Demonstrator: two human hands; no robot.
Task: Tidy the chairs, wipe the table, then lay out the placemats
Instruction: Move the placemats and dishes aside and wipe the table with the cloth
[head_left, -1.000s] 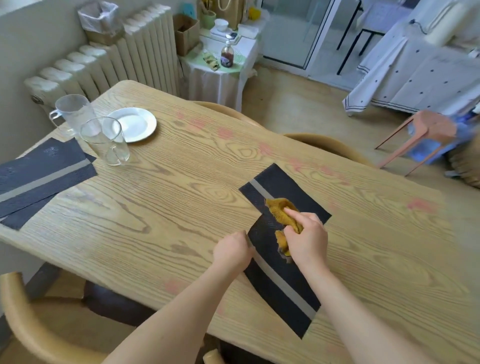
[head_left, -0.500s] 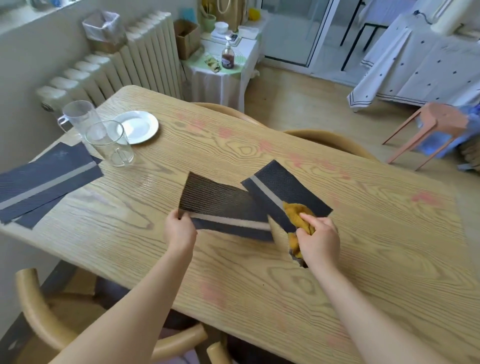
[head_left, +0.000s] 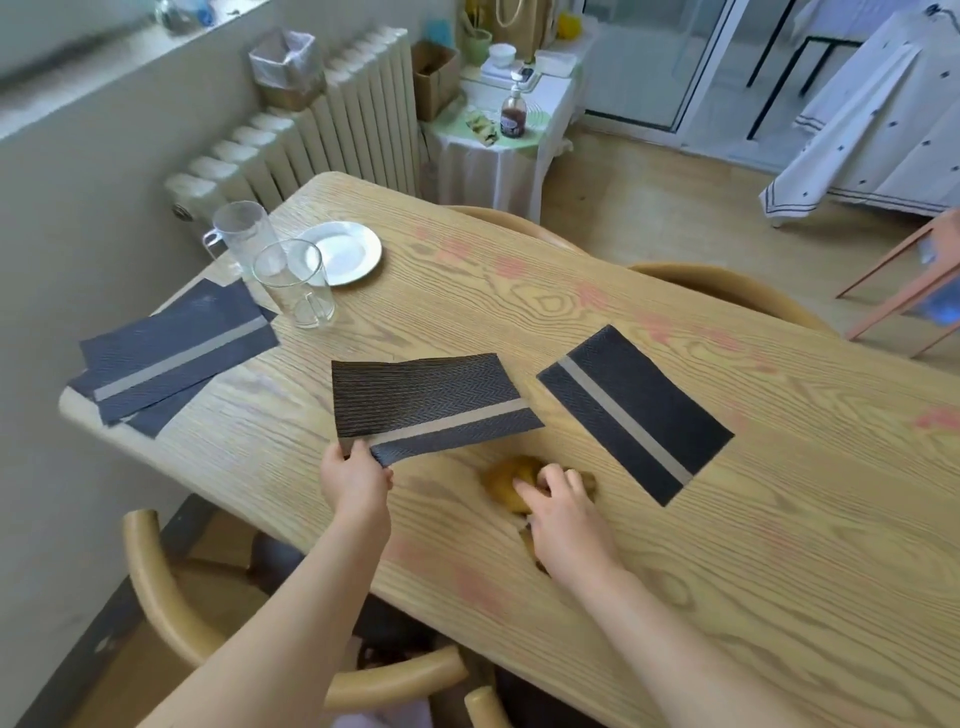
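We judge ourselves to be in the middle of the job, with wiping and laying out overlapping. Our right hand (head_left: 563, 512) lies on the yellow cloth (head_left: 506, 480), fingers a little spread and pressing it down on the desk (head_left: 675, 597) near the front edge. Our left hand (head_left: 356, 486) pinches the near corner of one placemat (head_left: 431, 402) between thumb and fingers. That mat is lifted off the wood and tilted, its far edge low, just left of the cloth. We take it that it is being held out of the way so the patch beneath can be wiped.

The chairs look mostly dealt with. Two chair backs (head_left: 727, 288) sit tucked against the far side of the desk, and another chair (head_left: 156, 571) stands close in at the near left corner.

Wiping does not look finished. Pinkish blotches (head_left: 511, 267) run across the far part of the desk; whether they are stains or part of the wood we cannot tell.

Laying out has barely begun. One second placemat (head_left: 634, 413) lies flat but askew, just right of the cloth. A stack of placemats (head_left: 171, 358) sits fanned at the left end, not yet set out. Beside it stand two glass mugs (head_left: 293, 283) and a white plate (head_left: 340, 252), which may need moving before that end can be wiped.
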